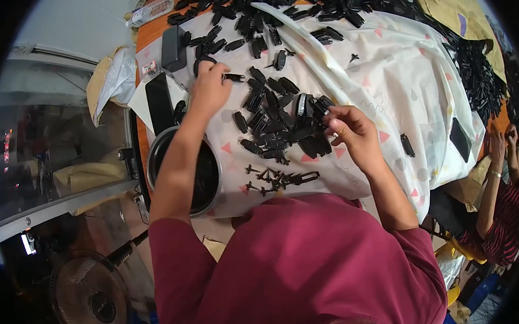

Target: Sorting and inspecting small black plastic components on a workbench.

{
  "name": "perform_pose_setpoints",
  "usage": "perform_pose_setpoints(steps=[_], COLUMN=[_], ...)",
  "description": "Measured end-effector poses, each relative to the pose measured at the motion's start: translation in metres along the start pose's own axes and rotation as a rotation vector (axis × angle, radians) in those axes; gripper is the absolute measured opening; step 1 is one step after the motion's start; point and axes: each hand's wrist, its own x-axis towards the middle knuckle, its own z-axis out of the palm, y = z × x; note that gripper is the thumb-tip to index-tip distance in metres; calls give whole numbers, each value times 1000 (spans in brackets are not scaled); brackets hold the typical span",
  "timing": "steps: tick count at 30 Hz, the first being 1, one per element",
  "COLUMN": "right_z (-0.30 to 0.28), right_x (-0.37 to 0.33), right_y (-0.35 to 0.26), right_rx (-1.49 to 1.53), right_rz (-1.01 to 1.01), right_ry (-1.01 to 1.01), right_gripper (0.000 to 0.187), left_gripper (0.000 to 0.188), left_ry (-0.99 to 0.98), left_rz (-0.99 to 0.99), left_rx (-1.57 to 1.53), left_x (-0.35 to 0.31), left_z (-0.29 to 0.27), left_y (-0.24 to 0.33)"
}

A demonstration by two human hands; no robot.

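My left hand (pixel 210 87) reaches to the far left of the cloth, its fingers curled down on a small black plastic part (pixel 205 61). Another black piece (pixel 233 77) pokes out beside those fingers; whether they touch it I cannot tell. At the right edge of a loose pile of black plastic parts (pixel 277 105), my right hand (pixel 352 132) has its thumb and fingers bent together around something dark, mostly hidden by the fingertips. A shiny silver-and-black piece (pixel 301 105) lies in the pile. Nearer me are several small dark pin-like pieces (pixel 267 176) and a slotted black strip (pixel 305 178).
A dark-filled round metal bowl (pixel 216 188) stands under my left forearm, beside a black phone (pixel 159 100) and a black box (pixel 174 48). Heaped black parts (pixel 345 2) cover the far edge. A fan (pixel 90 300) stands lower left; another person's hands (pixel 498 143) show at right.
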Motion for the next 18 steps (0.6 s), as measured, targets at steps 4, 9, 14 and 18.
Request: perform_pose_setpoints(steps=[4, 9, 14, 18], right_z=[-3, -3, -4, -2], right_x=[7, 11, 13, 14], right_y=[-1, -1, 2, 5], right_rx=[-289, -595, -543, -367], right_rz=[-48, -147, -123, -54], right_ry=[56, 87, 5, -96], right_gripper=[24, 18, 18, 19], left_gripper=[24, 29, 27, 24], left_ry=[-241, -258, -582, -446], left_rz=[-100, -172, -674, -864], left_rx=[3, -258, -1227, -1523], left_x=[8, -19, -36, -43], left_z=[-4, -8, -26, -44], left_y=[3, 35, 52, 56])
